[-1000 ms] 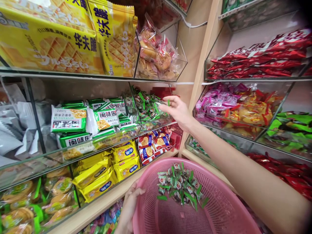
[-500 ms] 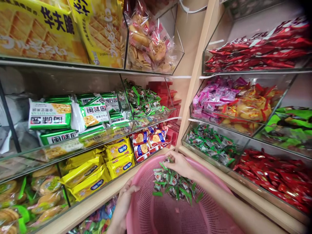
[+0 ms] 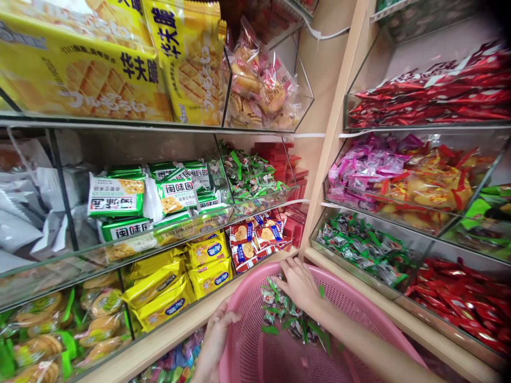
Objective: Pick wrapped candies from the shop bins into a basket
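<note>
Inside the pink basket (image 3: 279,359), the right hand (image 3: 297,284), come down from the bin (image 3: 261,200) above it, curls over green-wrapped sweets (image 3: 274,307); I cannot tell whether it grips any. Work has shifted to the basket, whose left rim the left hand (image 3: 217,330) clasps.

A shop selling snacks and sweets, by the look of it. Wooden shelving (image 3: 334,111) carries clear bins (image 3: 305,103), with packaged goods mostly sorted by kind: big yellow waffle packets (image 3: 83,69) upper left, green-and-white packets (image 3: 175,194) left of centre, pink-wrapped sweets (image 3: 367,165) at right, flat red packets (image 3: 435,96) upper right.
</note>
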Demonstrator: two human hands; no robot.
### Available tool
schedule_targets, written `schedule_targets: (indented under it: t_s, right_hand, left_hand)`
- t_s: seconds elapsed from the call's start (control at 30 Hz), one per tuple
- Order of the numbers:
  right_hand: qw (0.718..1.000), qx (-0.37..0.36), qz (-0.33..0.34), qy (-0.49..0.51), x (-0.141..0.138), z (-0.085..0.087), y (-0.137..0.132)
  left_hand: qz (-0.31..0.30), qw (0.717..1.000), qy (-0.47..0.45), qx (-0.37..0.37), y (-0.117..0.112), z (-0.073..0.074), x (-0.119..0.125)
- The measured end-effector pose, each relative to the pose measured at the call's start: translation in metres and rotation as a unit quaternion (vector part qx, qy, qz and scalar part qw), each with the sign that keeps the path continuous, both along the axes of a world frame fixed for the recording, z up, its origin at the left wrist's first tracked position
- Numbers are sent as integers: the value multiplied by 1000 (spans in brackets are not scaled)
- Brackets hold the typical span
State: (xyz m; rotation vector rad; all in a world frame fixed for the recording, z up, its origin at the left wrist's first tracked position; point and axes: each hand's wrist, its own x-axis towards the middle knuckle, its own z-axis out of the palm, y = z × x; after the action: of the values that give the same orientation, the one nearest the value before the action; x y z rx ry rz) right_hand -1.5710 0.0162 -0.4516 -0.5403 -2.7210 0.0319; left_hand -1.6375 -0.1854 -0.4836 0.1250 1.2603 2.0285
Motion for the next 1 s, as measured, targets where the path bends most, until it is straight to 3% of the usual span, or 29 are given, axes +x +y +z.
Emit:
schedule_targets:
  t_s: [0.1, 0.17, 0.27, 0.37, 0.47, 0.57, 0.7, 0.83, 1.0]
  right_hand:
    - [998, -8, 15, 54, 3, 18, 1]
    - [993, -19, 28, 116, 8, 39, 5]
    - [971, -7, 40, 235, 15, 82, 12]
    - [941, 21, 59, 332, 11, 130, 17]
    - [937, 24, 76, 339, -12, 173, 18]
    - [965, -14, 66, 253, -46, 203, 17]
    - [985, -104, 14, 140, -81, 219, 12]
    - [983, -136, -15, 122, -94, 216, 11]
    - [978, -171, -33, 116, -98, 212, 15]
  left_hand:
    - [15, 998, 49, -25, -2, 2, -2]
    - [19, 997, 63, -40, -3, 5, -3]
    - [30, 997, 44, -59, -4, 7, -5]
    - [22, 999, 38, -31, -2, 5, -7]
    - [1, 1000, 30, 8, 0, -3, -9]
    - [7, 1000, 11, 25, 1, -13, -10]
    - [2, 999, -3, 37, 2, -23, -16]
    - [-10, 999, -20, 46, 3, -26, -19]
    - [0, 999, -3, 47, 3, -21, -14]
